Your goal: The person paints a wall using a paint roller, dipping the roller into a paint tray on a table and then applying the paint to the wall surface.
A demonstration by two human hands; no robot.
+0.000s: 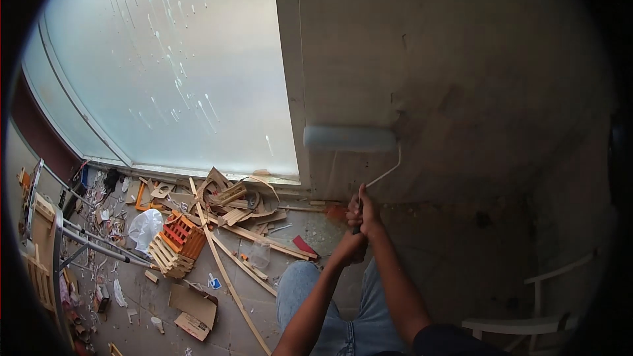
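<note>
A paint roller (pixel 349 138) with a pale, wide sleeve lies level against the grey wall (pixel 369 46), just right of the window frame. Its thin wire arm bends down to a dark handle. My right hand (pixel 369 212) is wrapped round the upper part of the handle, near the wire. Lower down and slightly to the left, my left hand (pixel 351 248) grips the handle's lower end. Dark, uneven patches mark the wall to the right of the roller.
A frosted window (pixel 171 66) with white drips fills the upper left. Wood strips (pixel 227 280), cardboard (pixel 194 310), orange crates (pixel 181 234) and a plastic bag (pixel 145 226) litter the floor. A metal-framed ladder-like item (pixel 59 244) stands left; a pale chair (pixel 521 325) is lower right.
</note>
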